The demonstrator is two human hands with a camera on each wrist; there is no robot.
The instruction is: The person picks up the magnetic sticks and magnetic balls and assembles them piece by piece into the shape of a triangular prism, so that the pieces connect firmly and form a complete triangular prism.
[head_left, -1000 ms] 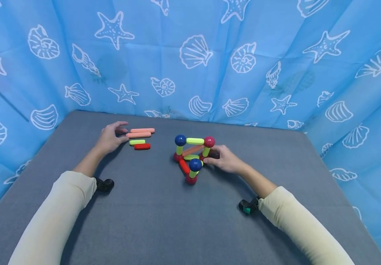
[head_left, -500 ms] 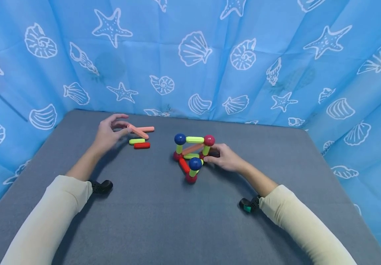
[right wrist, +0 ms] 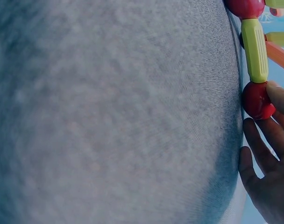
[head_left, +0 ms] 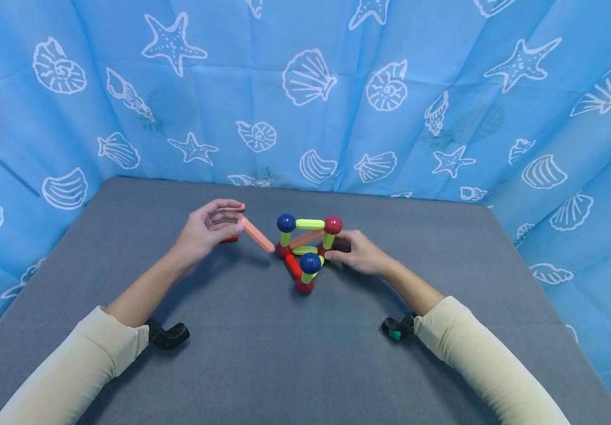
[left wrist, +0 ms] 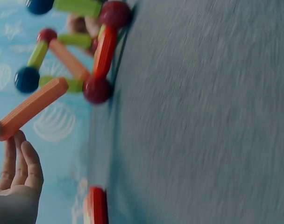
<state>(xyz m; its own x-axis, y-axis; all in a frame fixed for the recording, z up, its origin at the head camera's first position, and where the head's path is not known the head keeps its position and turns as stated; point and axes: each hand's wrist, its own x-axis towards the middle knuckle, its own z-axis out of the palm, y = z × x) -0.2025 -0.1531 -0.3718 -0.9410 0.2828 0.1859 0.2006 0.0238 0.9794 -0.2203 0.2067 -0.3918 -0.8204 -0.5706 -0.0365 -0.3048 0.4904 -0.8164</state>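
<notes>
My left hand (head_left: 204, 233) pinches an orange rod (head_left: 257, 236) by one end, between thumb and fingertips. The rod slants down to the right, its free end close to a frame of rods and balls; in the left wrist view the rod (left wrist: 34, 108) is held clear of the cloth. That frame has red balls at its base, blue balls (head_left: 286, 222) and a red ball (head_left: 333, 225) on top, joined by yellow-green rods (head_left: 310, 224), an orange diagonal and a red rod (head_left: 293, 266). My right hand (head_left: 360, 255) grips a red base ball (right wrist: 256, 99) at the frame's right corner.
Behind the left hand, a loose red rod (head_left: 229, 239) and another orange rod (head_left: 238, 207) lie partly hidden on the grey cloth-covered table (head_left: 284, 354). A blue shell-patterned curtain (head_left: 262, 71) hangs along the back and sides.
My left hand has lifted an orange rod from the loose pile and carried it right, towards the frame. The right hand has stayed at the base ball.
</notes>
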